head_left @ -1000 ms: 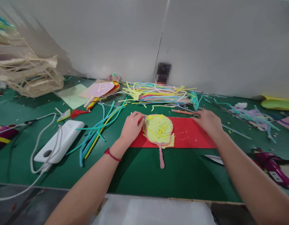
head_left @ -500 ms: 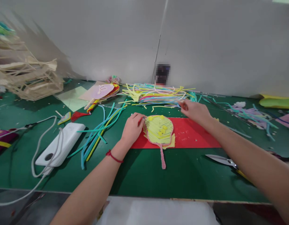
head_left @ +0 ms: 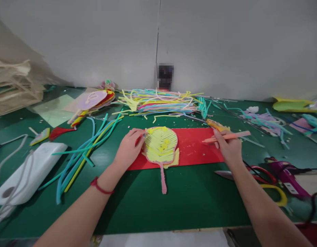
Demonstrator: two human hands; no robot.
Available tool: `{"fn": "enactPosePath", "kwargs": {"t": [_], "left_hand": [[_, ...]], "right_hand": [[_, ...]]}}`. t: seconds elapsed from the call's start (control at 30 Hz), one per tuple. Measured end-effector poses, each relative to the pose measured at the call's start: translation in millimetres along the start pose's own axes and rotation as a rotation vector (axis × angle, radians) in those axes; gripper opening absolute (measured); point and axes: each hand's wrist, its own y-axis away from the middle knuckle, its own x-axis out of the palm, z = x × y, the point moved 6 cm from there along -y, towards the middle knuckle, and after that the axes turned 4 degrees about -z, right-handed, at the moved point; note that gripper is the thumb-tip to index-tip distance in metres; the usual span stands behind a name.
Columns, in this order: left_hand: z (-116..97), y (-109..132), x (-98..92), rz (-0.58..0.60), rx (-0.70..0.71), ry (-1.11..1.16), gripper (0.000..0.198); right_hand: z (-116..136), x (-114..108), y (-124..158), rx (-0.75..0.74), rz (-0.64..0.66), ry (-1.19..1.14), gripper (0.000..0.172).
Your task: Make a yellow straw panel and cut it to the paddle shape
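Observation:
A yellow woven fan shape (head_left: 160, 145) with a pink rim and pink handle lies on a red sheet (head_left: 196, 145) on the green table. My left hand (head_left: 129, 149) rests with curled fingers on the fan's left edge, pressing it down. My right hand (head_left: 229, 147) is over the right end of the red sheet, fingers closed on a short orange-pink pipe cleaner piece (head_left: 226, 137) that points left towards the fan.
A heap of coloured pipe cleaners (head_left: 160, 101) lies at the back, with loose teal and yellow ones (head_left: 83, 151) to the left. A white power bank (head_left: 24, 171) with a cord sits at the left. Scissors (head_left: 253, 173) and a purple glue gun (head_left: 287, 173) lie at the right.
My right hand drew back from the pipe cleaner heap towards me and now holds an orange-pink piece. The view shifted right. My left hand stayed on the fan.

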Motion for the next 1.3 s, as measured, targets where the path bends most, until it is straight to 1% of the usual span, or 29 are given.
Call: {"fn": "enactPosePath", "kwargs": {"t": [0.07, 0.13, 0.27, 0.33, 0.43, 0.53, 0.6, 0.67, 0.73, 0.8, 0.87, 0.9, 0.97, 1.07, 1.13, 1.2, 1.23, 1.3], "left_hand": [[5, -2, -1.2, -0.01, -0.045, -0.021, 0.025], [9, -4, -1.3, -0.013, -0.078, -0.046, 0.025], [18, -5, 3.3, 0.018, -0.168, -0.073, 0.026], [21, -5, 5.9, 0.033, -0.207, -0.071, 0.026], [24, -5, 7.0, 0.035, -0.243, -0.069, 0.023], [24, -5, 6.8, 0.04, -0.264, -0.07, 0.021], [22, -6, 6.7, 0.053, -0.274, -0.075, 0.02], [21, -6, 6.5, 0.066, -0.291, -0.086, 0.02], [21, -6, 6.0, 0.07, -0.319, -0.094, 0.021], [23, -6, 5.0, 0.062, -0.362, -0.095, 0.022], [26, -5, 4.8, 0.055, -0.388, -0.09, 0.021], [27, -5, 5.2, 0.056, -0.388, -0.088, 0.021], [27, -5, 6.0, 0.051, -0.355, -0.078, 0.022], [21, -5, 4.1, 0.013, -0.239, -0.06, 0.022], [14, -8, -0.5, -0.02, -0.165, -0.026, 0.02], [6, -14, -5.6, -0.012, -0.109, 0.025, 0.02], [0, -20, -6.5, 0.036, -0.05, 0.044, 0.019], [-14, -31, -2.7, 0.233, 0.085, 0.094, 0.019]], "right_hand": [[-3, -4, -2, -0.05, 0.002, 0.079, 0.041], [-2, -2, -5, -0.106, 0.042, 0.11, 0.039], [-4, 10, -8, -0.16, 0.173, 0.134, 0.034], [-4, 13, -8, -0.192, 0.217, 0.159, 0.034], [1, 11, -8, -0.249, 0.229, 0.208, 0.036], [8, 8, -8, -0.268, 0.236, 0.234, 0.037], [10, 4, -8, -0.24, 0.197, 0.247, 0.036], [9, -3, -10, -0.178, 0.1, 0.259, 0.035], [3, -11, -12, -0.082, -0.006, 0.226, 0.037], [-6, -15, -14, 0.027, -0.065, 0.107, 0.038], [-14, -14, -16, 0.103, -0.079, -0.029, 0.034], [-16, -13, -16, 0.116, -0.076, -0.074, 0.033], [-17, -9, -16, 0.105, -0.056, -0.111, 0.032], [-14, -3, -13, 0.064, -0.034, -0.15, 0.032], [-11, -3, -8, 0.051, -0.056, -0.168, 0.031], [0, -4, 2, 0.016, -0.088, -0.154, 0.028], [8, -4, 9, -0.02, -0.104, -0.133, 0.026], [33, 0, 29, -0.112, -0.087, -0.082, 0.019]]}}
